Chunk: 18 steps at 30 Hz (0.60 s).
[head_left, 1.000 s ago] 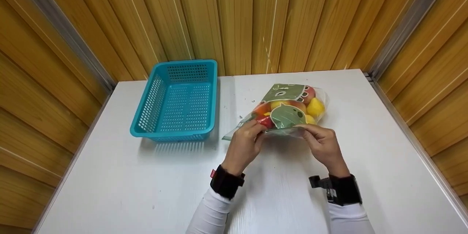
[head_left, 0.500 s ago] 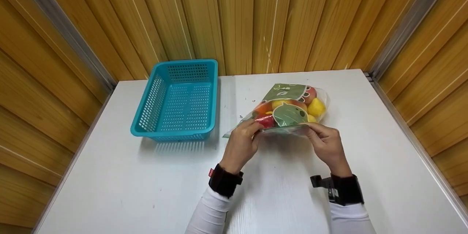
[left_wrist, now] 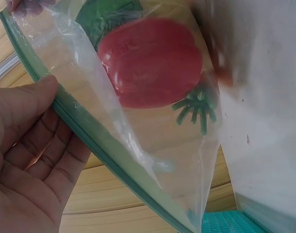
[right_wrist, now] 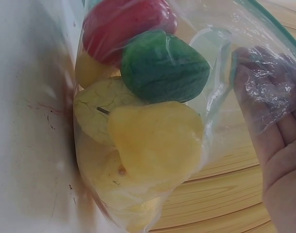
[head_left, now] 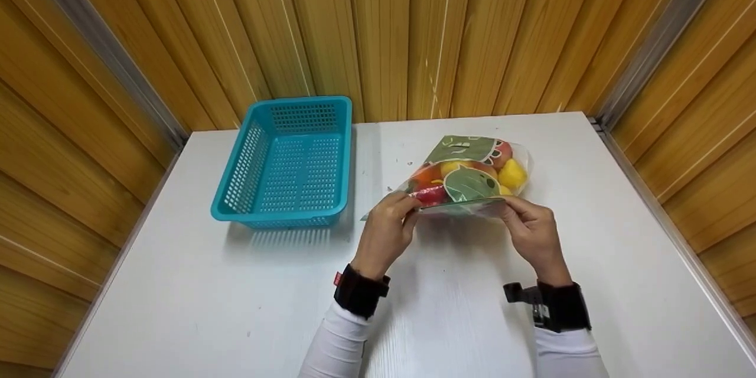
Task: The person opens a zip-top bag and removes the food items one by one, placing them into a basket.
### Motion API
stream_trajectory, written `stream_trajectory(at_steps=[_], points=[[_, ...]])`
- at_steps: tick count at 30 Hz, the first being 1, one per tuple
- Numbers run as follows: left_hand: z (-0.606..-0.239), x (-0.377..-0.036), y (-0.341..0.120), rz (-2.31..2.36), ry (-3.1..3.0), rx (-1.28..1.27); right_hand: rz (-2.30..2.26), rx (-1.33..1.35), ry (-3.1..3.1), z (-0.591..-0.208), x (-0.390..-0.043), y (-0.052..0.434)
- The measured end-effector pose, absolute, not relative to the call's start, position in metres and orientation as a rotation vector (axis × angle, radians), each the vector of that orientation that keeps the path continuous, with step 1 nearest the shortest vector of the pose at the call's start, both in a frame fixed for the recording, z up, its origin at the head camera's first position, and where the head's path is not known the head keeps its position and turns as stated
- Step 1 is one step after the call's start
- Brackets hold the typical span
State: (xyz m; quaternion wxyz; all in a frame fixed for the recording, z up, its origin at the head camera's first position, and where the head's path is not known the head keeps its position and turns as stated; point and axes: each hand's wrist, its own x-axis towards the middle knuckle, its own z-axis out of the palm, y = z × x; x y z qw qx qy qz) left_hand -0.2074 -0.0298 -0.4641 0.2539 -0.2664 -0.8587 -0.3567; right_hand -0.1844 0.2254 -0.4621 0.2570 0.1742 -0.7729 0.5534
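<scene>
Both hands are pinching the green zip edge of a clear plastic bag (head_left: 466,180) printed with green leaf shapes and filled with toy fruit, the left hand (head_left: 387,233) clamped on its left end and the right hand (head_left: 531,233) on its right end. The bag is lying on the white table (head_left: 195,295), just right of an openwork turquoise plastic basket (head_left: 289,162).

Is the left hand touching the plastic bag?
Touching: in the left wrist view the left hand grips the green zip edge of the plastic bag.
</scene>
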Motion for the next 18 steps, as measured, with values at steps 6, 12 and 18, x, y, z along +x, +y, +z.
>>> stream_trajectory(at_steps=[6,12,18], points=[[-0.4648,-0.2094,-0.0339,-0.945,-2.327,-0.719,1.505,0.459,-2.089,-0.4606,-0.1847,0.2273],[-0.4633,-0.2103,-0.0374,-0.96,-2.329,-0.711,1.499,0.441,-2.078,-0.4608,-0.1855,0.229],[-0.4635,-0.211,-0.0397,-0.98,-2.341,-0.689,1.516,0.376,-2.089,-0.461,-0.1848,0.2302]])
